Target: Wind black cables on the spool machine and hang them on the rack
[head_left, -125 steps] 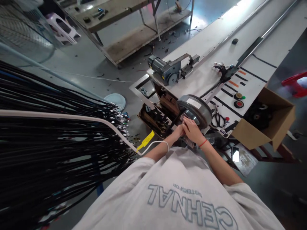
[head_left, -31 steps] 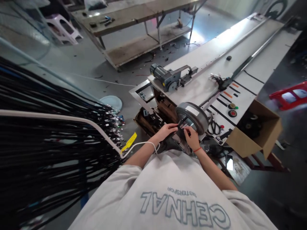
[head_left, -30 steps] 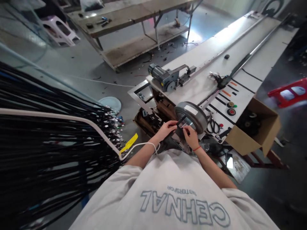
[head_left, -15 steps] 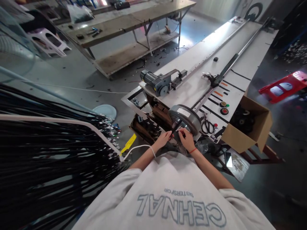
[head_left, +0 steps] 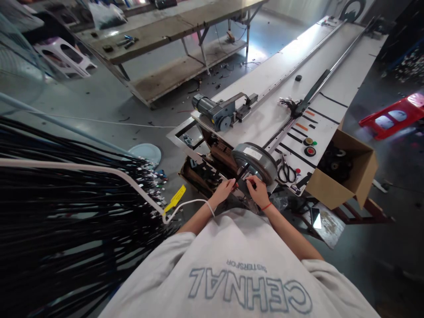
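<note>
At the near end of the long white table (head_left: 245, 128), a thick grey round wheel-like part (head_left: 254, 160) stands right in front of me. My left hand (head_left: 225, 190) is closed on the end of a dark strip (head_left: 243, 169) that runs down from the wheel's near side. Just right of it, my right hand (head_left: 257, 191) has its fingers pinched together below the wheel; what they hold is too small to name. Black-handled scissors (head_left: 286, 173) lie right of the wheel, near two tape rolls (head_left: 309, 151). Black cable ends (head_left: 293, 106) rest on the rail farther up.
A grey motor (head_left: 212, 110) sits on the table's left edge. An open cardboard box (head_left: 344, 176) stands at the right, above a small stand with a phone (head_left: 316, 218). Many black cables (head_left: 82, 198) hang at my left, beside a white tube with a yellow tag (head_left: 175, 198).
The camera view has shifted slightly. Both hands stay at the near side of the wheel, with hardly any movement, and their fingers remain closed.
</note>
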### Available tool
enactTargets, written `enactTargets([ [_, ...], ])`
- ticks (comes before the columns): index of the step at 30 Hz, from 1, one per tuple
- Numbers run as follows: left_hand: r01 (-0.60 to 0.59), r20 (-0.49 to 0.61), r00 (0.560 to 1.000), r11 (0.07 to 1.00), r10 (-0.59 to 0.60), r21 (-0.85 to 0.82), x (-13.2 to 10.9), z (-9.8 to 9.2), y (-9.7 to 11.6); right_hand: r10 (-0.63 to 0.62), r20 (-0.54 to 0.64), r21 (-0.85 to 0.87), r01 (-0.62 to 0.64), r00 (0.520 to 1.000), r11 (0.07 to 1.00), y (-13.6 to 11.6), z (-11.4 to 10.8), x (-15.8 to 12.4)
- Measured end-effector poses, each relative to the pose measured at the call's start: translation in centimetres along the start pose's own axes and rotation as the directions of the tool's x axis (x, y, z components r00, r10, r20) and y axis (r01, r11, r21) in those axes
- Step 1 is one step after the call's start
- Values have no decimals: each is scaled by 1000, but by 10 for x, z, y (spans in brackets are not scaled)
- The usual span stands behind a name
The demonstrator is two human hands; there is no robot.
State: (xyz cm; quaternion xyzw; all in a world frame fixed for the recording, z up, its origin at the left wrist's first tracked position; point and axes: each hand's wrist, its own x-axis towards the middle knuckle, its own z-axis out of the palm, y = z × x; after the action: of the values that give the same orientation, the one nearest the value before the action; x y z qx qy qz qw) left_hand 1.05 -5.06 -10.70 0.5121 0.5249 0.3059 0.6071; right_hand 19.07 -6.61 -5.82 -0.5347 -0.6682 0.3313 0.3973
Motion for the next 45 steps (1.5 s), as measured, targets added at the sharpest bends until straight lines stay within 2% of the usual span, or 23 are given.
enactTargets([
  [6, -58, -3, 998, 998, 58, -17, -2, 1, 6, 3, -6, -15, -3, 1000, 1000, 1, 0, 0],
  [17, -88, -25, 995, 981, 94, 174, 0, -1, 8, -10, 10, -28, 10, 1000, 1000, 7, -3, 2],
  [23, -101, -6, 995, 982, 104, 158, 0, -1, 7, 6, 12, -40, -5, 1000, 999, 4, -4, 0],
  [27, -127, -24, 991, 989, 129, 71, -4, -12, 25, 14, 22, -55, -13, 1000, 998, 5, -5, 5],
  [30, -140, -21, 990, 989, 141, 49, -8, -28, 45, 28, 56, -107, -22, 998, 994, 4, 6, 19],
  [34, -122, 0, 992, 989, 123, 78, -12, -41, 60, 49, 124, -296, -11, 991, 955, -13, 30, 31],
  [36, -101, 6, 995, 990, 101, 93, -13, -42, 60, 24, 169, -362, 40, 985, 931, -26, 29, 30],
  [38, -56, 3, 998, 994, 56, 90, -15, -40, 58, -76, 188, -345, 138, 979, 928, -32, 7, 30],
  [40, 4, -4, 1000, 997, -4, 76, -17, -35, 57, -158, 103, -313, 183, 982, 932, -24, -38, 40],
  [41, 34, -12, 999, 997, -34, 64, -19, -33, 57, -155, 12, -318, 151, 988, 936, -15, -67, 50],
  [43, 89, -36, 995, 995, -88, 35, -24, -28, 58, -18, -221, -392, -72, 975, 917, 15, -131, 78],
  [44, 113, -59, 992, 993, -112, 27, -27, -27, 59, 68, -319, -436, -211, 945, 875, 34, -161, 95],
  [45, 134, -88, 987, 991, -132, 26, -29, -25, 60, 162, -367, -478, -336, 916, 812, 53, -187, 110],
])
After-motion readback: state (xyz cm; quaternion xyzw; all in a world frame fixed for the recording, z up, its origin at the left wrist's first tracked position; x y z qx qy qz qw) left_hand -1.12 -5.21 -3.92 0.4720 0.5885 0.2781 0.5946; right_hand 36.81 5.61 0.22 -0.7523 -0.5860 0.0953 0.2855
